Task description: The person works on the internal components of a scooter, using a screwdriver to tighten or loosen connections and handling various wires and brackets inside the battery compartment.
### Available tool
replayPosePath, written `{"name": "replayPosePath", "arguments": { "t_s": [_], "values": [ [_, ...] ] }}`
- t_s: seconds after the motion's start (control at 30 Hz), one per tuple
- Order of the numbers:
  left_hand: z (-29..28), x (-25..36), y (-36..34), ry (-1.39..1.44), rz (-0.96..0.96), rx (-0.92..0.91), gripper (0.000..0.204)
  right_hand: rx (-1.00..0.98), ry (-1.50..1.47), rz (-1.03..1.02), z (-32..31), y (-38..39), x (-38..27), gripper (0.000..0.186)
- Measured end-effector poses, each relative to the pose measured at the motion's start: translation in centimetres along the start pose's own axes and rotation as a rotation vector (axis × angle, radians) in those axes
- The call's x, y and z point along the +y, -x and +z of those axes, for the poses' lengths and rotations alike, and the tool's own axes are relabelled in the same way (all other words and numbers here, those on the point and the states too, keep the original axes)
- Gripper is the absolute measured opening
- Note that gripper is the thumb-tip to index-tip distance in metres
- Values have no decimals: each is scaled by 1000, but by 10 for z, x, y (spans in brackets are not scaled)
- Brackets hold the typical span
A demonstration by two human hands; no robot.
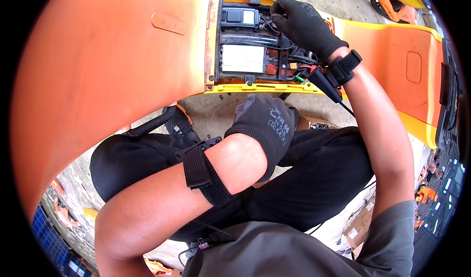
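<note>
An orange scooter-like body (pixel 122 46) spans the view, with an open bay in its middle. Inside the bay lie a dark box with a pale label (pixel 238 17), a silver-white box (pixel 243 58) and a tangle of cables (pixel 269 28). My right hand (pixel 306 26), in a black glove, is over the bay's far right part, fingers curled and pinched beside the cables; what they hold is hidden. Below the bay's near yellow edge, my left hand (pixel 265 125), also gloved, is closed with its knuckles toward the body. Its fingertips and anything in them are hidden.
A black strapped device (pixel 326 83) is on my right wrist, with a cord running off. My knees (pixel 319 154) are under the body's near side. A cardboard box (pixel 316 122) stands beneath. Another orange vehicle (pixel 392 7) is at the far right.
</note>
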State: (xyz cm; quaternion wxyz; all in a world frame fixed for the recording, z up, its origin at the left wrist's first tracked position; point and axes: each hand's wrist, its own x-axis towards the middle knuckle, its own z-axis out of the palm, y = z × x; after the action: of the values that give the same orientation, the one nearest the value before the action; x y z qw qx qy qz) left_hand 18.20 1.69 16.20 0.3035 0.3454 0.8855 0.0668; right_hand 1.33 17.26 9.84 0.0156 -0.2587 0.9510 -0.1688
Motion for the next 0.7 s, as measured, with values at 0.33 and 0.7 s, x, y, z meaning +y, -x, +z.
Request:
{"name": "replayPosePath", "arguments": {
  "t_s": [0.33,0.7],
  "values": [
    [5,-1,-4,67,-23,55,29,15,25,-58,1,-1,0,12],
    [5,-2,-5,50,-3,12,24,28,-176,37,-10,-2,10,17]
  ]
}}
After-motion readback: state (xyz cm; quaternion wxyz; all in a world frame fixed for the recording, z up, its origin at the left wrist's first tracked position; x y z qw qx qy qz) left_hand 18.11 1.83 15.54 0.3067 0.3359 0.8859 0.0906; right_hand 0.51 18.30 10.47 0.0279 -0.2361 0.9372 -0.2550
